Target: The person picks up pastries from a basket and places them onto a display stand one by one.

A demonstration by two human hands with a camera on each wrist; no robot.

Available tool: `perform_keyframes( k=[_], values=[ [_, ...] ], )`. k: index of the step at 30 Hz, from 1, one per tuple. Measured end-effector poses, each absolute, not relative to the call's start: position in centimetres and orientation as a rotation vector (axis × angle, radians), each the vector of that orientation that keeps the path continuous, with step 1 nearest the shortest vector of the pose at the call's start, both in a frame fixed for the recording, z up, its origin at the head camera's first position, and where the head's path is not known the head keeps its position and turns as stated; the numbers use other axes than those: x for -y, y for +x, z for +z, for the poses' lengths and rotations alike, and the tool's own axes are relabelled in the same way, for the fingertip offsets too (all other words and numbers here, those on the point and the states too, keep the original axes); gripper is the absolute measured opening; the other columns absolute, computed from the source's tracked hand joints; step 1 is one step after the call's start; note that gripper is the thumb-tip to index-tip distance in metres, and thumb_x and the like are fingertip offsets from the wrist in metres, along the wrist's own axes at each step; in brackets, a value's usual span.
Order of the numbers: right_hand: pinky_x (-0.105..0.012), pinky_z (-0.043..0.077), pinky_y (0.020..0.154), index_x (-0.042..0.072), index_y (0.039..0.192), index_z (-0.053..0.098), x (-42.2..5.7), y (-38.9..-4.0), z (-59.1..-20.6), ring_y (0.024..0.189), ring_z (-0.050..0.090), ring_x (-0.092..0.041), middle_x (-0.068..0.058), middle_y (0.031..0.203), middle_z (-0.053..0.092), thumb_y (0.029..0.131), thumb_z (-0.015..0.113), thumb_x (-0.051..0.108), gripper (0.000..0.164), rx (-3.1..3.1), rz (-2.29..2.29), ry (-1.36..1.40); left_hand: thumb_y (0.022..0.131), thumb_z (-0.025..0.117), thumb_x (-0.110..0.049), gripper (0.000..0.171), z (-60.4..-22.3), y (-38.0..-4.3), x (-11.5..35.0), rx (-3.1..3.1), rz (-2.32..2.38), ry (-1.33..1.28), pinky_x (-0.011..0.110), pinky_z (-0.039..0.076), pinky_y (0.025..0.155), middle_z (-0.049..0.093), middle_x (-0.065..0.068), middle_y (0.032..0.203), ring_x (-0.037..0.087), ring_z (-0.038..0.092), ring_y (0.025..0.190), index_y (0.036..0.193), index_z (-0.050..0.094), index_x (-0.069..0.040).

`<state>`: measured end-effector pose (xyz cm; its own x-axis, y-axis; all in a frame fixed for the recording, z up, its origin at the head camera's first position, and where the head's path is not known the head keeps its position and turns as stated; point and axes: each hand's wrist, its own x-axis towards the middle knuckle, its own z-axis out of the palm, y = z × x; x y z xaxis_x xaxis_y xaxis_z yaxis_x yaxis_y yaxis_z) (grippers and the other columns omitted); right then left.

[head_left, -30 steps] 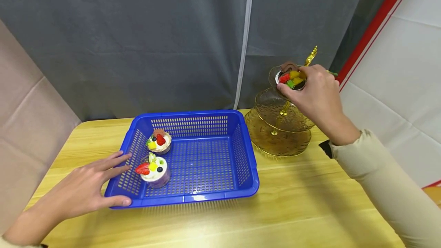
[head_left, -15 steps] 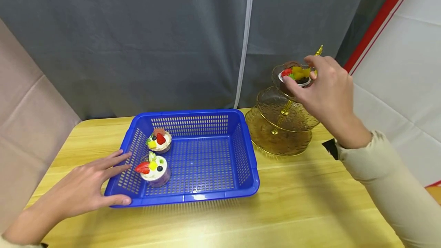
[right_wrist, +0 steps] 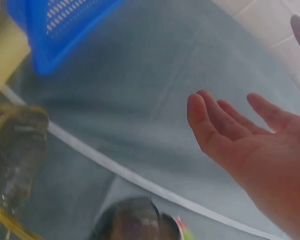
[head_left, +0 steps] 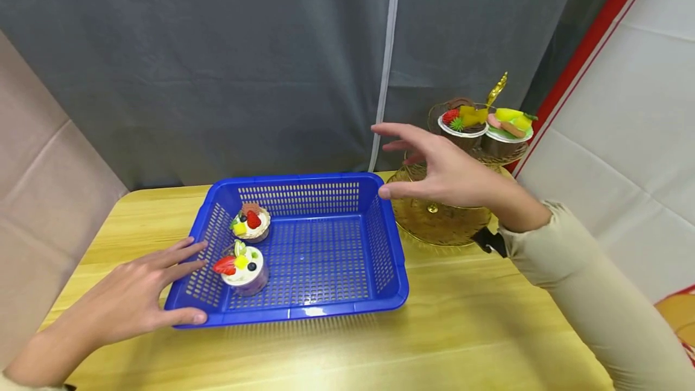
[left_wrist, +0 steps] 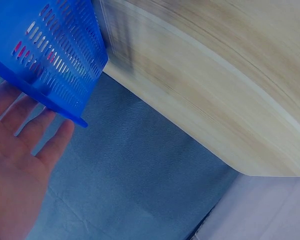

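Observation:
My left hand (head_left: 136,294) rests with spread fingers on the left rim of a blue plastic basket (head_left: 326,312); in the left wrist view its straight fingers touch the rim's underside. Holding nothing, my right hand (head_left: 437,171) hovers near the basket's back right corner, fingers extended and thumb apart. Behind it stands a tiered gold-edged glass stand (head_left: 434,231), partly hidden. Two toy cupcakes sit on its top tier: one with strawberry and mango pieces (head_left: 461,125), one with yellow fruit (head_left: 508,128). Inside the basket are a small fruit tart (head_left: 252,223) and a fruit-topped dessert cup (head_left: 245,270).
A light wooden table (head_left: 467,318) carries the basket and the stand. A grey curtain (head_left: 244,77) hangs behind. Pale panels border both sides, the right one white (head_left: 641,125) with a red edge.
My right hand has let go of the strawberry-and-mango cupcake on the top tier and moved left and down toward the basket. The left hand has stayed in place.

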<state>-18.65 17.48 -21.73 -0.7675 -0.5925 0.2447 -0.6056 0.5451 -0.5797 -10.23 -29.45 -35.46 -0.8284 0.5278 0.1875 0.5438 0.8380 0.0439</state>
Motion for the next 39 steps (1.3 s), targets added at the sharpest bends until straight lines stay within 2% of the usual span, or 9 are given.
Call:
perform_keyframes(
  k=[6, 12, 19, 24, 39],
  values=[
    [-0.043, 0.045, 0.104, 0.025, 0.153, 0.038, -15.7, -19.9, -22.7, 0.134, 0.047, -0.017, 0.004, 0.151, 0.044, 0.082, 0.082, 0.038, 0.084, 2.825, 1.093, 1.156, 0.069, 0.072, -0.075, 0.085, -35.4, -10.2, 29.4, 2.855, -0.142, -0.831, 0.061, 0.052, 0.076, 0.054, 0.01, 0.144, 0.042, 0.053, 0.126, 0.124, 0.071, -0.01],
    [-0.04, 0.043, 0.105, 0.022, 0.153, 0.037, -13.5, -21.3, -24.0, 0.134, 0.048, -0.014, 0.004, 0.153, 0.042, 0.082, 0.082, 0.036, 0.086, 2.846, 1.154, 1.325, 0.069, 0.073, -0.075, 0.085, -35.3, -10.2, 29.5, 2.858, -0.142, -0.826, 0.062, 0.051, 0.076, 0.053, 0.01, 0.145, 0.042, 0.053, 0.126, 0.125, 0.07, -0.01],
    [-0.04, 0.043, 0.106, 0.014, 0.152, 0.039, -10.5, -22.0, -25.3, 0.135, 0.048, -0.02, 0.0, 0.152, 0.044, 0.08, 0.083, 0.034, 0.087, 2.856, 1.21, 1.451, 0.069, 0.072, -0.075, 0.085, -35.3, -10.1, 29.4, 2.86, -0.136, -0.824, 0.06, 0.052, 0.075, 0.054, 0.01, 0.145, 0.042, 0.053, 0.125, 0.125, 0.07, -0.011],
    [-0.035, 0.042, 0.106, 0.012, 0.151, 0.04, -8.4, -22.4, -26.2, 0.134, 0.049, -0.019, -0.001, 0.151, 0.045, 0.079, 0.083, 0.032, 0.086, 2.859, 1.212, 1.515, 0.07, 0.072, -0.075, 0.085, -35.3, -10.1, 29.4, 2.856, -0.134, -0.826, 0.06, 0.052, 0.076, 0.053, 0.009, 0.145, 0.042, 0.053, 0.126, 0.126, 0.07, -0.011],
    [-0.025, 0.038, 0.108, 0.012, 0.151, 0.04, -3.1, -22.5, -29.2, 0.136, 0.047, -0.019, -0.003, 0.153, 0.043, 0.081, 0.083, 0.031, 0.084, 2.994, 1.198, 1.645, 0.07, 0.072, -0.075, 0.085, -35.6, -10.3, 29.5, 2.846, -0.131, -0.831, 0.059, 0.052, 0.076, 0.054, 0.009, 0.144, 0.041, 0.054, 0.125, 0.125, 0.071, -0.011]
  ],
)
